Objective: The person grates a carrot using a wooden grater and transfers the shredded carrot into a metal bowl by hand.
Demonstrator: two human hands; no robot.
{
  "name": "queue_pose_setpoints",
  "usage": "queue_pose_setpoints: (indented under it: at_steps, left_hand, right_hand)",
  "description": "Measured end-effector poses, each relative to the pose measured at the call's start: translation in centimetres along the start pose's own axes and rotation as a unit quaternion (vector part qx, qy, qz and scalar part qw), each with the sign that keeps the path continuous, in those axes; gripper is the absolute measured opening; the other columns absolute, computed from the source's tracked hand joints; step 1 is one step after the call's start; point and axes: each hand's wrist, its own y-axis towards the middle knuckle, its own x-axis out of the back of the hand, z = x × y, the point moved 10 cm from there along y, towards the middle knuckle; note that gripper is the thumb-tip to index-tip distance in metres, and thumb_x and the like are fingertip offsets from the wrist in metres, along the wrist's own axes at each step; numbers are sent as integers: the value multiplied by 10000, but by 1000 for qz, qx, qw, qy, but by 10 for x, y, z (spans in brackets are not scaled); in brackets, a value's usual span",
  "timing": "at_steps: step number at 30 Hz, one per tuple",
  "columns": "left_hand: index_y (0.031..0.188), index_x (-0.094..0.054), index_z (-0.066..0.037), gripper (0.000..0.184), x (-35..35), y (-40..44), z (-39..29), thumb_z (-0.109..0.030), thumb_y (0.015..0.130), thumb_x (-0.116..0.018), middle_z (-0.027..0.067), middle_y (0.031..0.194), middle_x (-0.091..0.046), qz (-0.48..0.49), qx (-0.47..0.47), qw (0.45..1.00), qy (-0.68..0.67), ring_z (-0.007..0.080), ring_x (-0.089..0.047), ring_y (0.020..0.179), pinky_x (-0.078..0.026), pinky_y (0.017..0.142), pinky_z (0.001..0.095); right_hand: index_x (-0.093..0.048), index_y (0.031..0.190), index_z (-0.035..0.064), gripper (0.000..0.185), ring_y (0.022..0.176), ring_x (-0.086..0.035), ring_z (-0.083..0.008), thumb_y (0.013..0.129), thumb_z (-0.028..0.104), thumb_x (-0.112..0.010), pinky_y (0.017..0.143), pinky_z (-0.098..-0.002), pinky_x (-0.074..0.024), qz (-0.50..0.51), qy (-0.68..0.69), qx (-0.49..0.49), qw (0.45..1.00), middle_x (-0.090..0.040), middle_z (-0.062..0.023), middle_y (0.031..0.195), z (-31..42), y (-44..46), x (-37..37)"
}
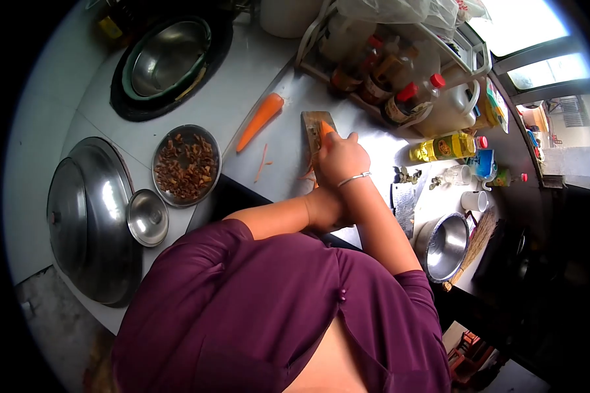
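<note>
Pressing carrot [326, 128] onto wooden grater [312, 124], R grip [347, 160] is clenching it; L grip [326, 206] is resting below, partly hidden, prob. steadying grater, can't tell if clenched. Spare carrot [261, 121] is lying L of R grip on desk [278, 183], shreds [263, 164] btwn. Wet carrot slipping or grater shifting could be scraping knuckles.

Bench [246, 59]: pale top. Left: big metal lid [105, 196], small metal bowl [149, 219] just beside, plate [217, 157] of brown pieces [187, 171]. Upper centre: loose carrot [260, 122], orange shreds [263, 164] below. Right: oil bottle [442, 148], white mug [474, 201], metal pot [449, 249]. Upper right: bottle rack [311, 39].
</note>
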Motion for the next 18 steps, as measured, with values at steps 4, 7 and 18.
queue_pose_setpoints:
  at_steps: [4,7,18]
  left_hand:
    - [924,-668,-73,174,9,3,-5,-180,794,-621,128,930,-666,-15,-12,999,39,319,-621,906,-481,812,406]
    - [927,-667,-75,204,0,2,-4,-203,772,-637,124,930,-665,14,-10,998,62,319,-623,900,-486,811,417]
    - [1064,-648,-108,425,-28,-32,9,-315,696,-699,119,1118,-628,94,-5,994,62,330,-571,1064,-456,920,446]
  right_hand:
    - [-663,1026,88,264,767,-667,-358,858,257,-551,692,-429,-550,35,1,-19,999,-587,-252,1015,1,23,-9]
    - [-644,1119,111,318,823,-667,-356,872,277,-533,722,-420,-548,61,3,-47,997,-573,-250,1086,-4,39,-20]
    - [-576,1298,193,445,995,-643,-370,915,391,-469,849,-417,-531,79,44,-132,987,-540,-254,1220,-31,70,-53]
